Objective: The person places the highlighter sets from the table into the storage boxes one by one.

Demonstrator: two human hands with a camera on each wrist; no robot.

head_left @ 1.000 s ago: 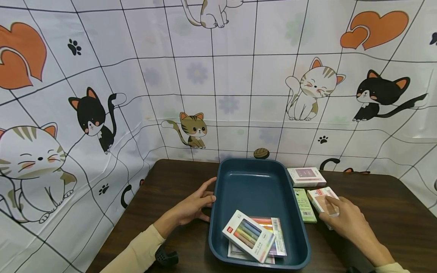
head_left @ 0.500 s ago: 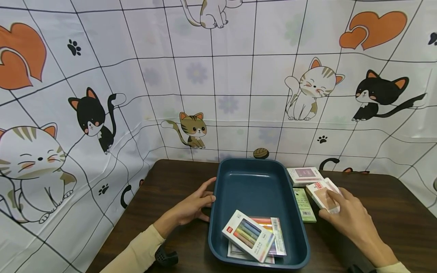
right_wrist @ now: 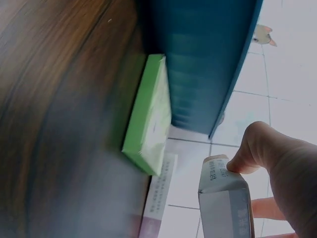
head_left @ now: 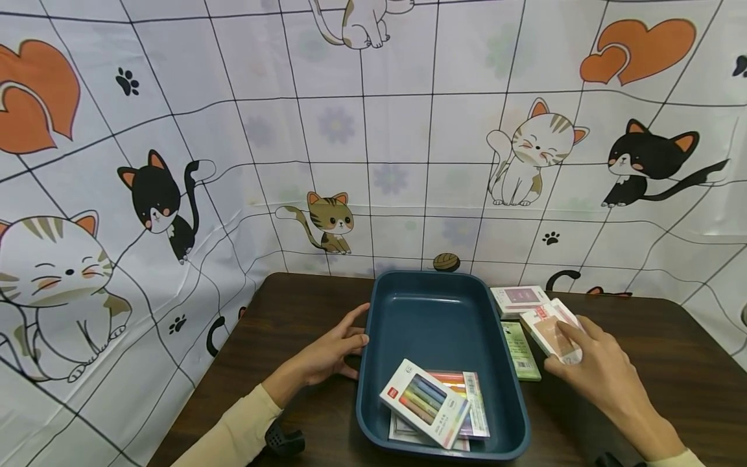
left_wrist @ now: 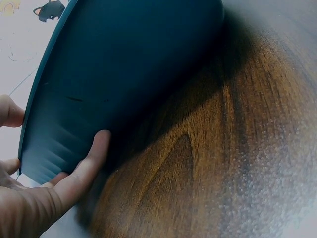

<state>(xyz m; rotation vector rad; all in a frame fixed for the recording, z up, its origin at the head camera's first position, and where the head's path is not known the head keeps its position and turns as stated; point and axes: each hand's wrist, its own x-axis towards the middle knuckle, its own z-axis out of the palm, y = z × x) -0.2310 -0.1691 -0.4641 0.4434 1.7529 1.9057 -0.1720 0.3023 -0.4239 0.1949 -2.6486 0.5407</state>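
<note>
My right hand (head_left: 604, 373) pinches a small white box with a peach panel (head_left: 551, 331), thumb on one side, fingers on the other. In the right wrist view this box (right_wrist: 225, 198) is tilted and clear of the table. My left hand (head_left: 323, 353) touches the left side of a dark blue tray (head_left: 432, 324); in the left wrist view the thumb lies against the tray's outer wall (left_wrist: 124, 59), other fingertips at the rim. Inside the tray's near end, a white box of coloured pens or sticks (head_left: 426, 402) lies slanted over flat packs (head_left: 475, 405).
Right of the tray, a green box (head_left: 521, 353) lies flat on the dark wooden table (head_left: 309, 305). Behind it is a white box with a mauve panel (head_left: 516, 300). A cat-patterned cloth (head_left: 397, 143) hangs beyond the table's back edge.
My right hand has lifted the white and peach box slightly off the table and moved it a little away from me, tilting it. The left hand and the tray stay as they were.
</note>
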